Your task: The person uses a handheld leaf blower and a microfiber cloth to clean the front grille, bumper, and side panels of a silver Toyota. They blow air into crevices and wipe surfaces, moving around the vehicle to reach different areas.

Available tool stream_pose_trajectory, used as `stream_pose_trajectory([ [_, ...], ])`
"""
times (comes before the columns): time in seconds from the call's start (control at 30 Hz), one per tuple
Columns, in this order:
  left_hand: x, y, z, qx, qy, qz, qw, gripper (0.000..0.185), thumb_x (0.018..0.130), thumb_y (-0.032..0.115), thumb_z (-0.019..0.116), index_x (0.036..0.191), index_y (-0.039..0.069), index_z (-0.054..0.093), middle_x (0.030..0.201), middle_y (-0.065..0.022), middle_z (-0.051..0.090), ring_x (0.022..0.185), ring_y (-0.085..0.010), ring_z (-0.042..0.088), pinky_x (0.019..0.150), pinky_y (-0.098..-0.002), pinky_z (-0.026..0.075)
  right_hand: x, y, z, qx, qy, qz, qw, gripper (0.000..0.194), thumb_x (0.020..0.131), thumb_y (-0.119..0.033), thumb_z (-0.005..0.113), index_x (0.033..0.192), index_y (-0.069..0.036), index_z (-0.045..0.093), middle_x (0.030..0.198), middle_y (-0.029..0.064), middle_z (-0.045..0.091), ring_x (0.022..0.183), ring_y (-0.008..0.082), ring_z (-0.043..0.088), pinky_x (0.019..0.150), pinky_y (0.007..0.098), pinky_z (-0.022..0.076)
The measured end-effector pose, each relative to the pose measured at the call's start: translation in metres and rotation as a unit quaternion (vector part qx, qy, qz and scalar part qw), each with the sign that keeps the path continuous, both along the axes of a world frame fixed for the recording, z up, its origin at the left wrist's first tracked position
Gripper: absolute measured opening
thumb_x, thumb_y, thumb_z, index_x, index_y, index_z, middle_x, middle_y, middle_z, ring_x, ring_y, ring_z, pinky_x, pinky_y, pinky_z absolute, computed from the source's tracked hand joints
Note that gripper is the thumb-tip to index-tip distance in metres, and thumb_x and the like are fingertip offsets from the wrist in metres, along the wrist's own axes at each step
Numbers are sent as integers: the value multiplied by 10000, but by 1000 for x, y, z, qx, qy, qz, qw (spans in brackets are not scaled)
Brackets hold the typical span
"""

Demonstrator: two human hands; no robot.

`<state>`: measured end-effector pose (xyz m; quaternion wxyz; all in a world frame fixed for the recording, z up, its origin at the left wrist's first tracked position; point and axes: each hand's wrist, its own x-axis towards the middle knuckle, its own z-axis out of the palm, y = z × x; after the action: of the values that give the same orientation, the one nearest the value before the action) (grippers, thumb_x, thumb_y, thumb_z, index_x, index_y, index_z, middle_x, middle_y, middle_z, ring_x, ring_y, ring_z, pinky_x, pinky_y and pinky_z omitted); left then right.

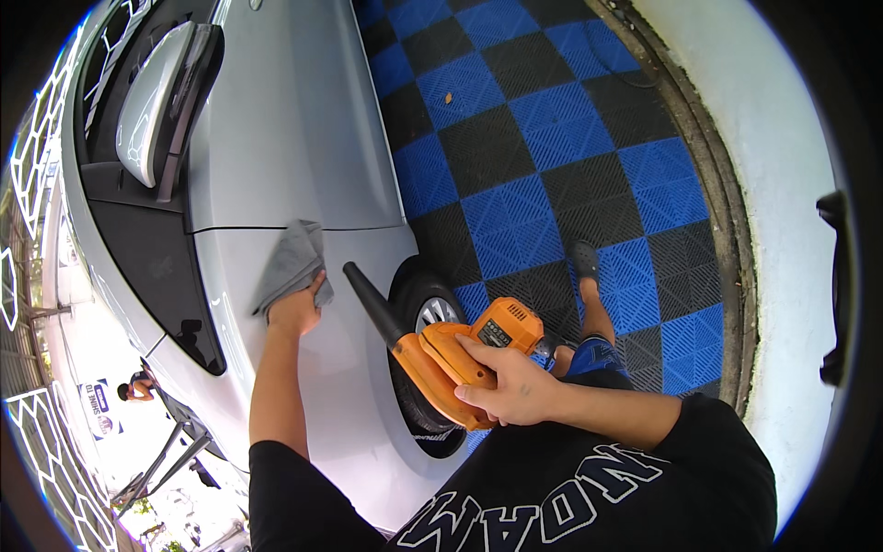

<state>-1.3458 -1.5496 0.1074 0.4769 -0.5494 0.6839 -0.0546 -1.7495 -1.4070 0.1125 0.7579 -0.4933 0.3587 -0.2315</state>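
Note:
A grey microfibre cloth [295, 265] lies bunched under my left hand [296, 310], against the silver car's rear side panel [331, 372] just behind the door seam. My right hand [517, 383] is closed around the handle of an orange handheld blower [438, 372]. The blower's black nozzle [372, 303] points up and to the left, towards the panel and the door seam, above the wheel arch. Part of the car's wheel [438, 310] is hidden behind the blower.
A side mirror [155, 103] juts from the car's door [296, 124]. Blue and black interlocking floor tiles [517, 207] run beside the car to a curb [717, 172] and a pale wall [779, 138]. Another person [136, 388] is in the distance beyond the car.

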Motion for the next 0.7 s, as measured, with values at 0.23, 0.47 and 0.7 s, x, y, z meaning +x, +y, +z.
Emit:
stream_pose_trajectory([
  [0.23, 56, -12, 90, -268, 153, 67, 949, 905, 902, 194, 664, 1680, 340, 226, 1754, -69, 198, 1360, -411, 569, 1061, -548, 508, 56, -18, -29, 50, -126, -58, 989, 562, 991, -249, 675, 1339, 168, 529, 878, 193, 701, 674, 221, 711, 634, 323, 580],
  [0.47, 77, 153, 96, -136, 213, 98, 962, 1070, 689, 23, 701, 1646, 335, 340, 1749, 39, 229, 1425, -377, 507, 1106, -457, 510, 97, -34, -86, 217, 0, -157, 964, 448, 989, -255, 689, 1232, 105, 583, 829, 149, 677, 558, 188, 647, 456, 320, 513],
  [0.7, 86, 258, 69, -251, 227, -14, 941, 820, 758, 285, 567, 1564, 151, 504, 1662, -114, 414, 1396, -425, 522, 1088, -485, 506, 39, 23, -74, 120, -35, -34, 992, 774, 970, -237, 706, 1593, -4, 311, 835, 138, 667, 489, 165, 617, 415, 300, 502],
])
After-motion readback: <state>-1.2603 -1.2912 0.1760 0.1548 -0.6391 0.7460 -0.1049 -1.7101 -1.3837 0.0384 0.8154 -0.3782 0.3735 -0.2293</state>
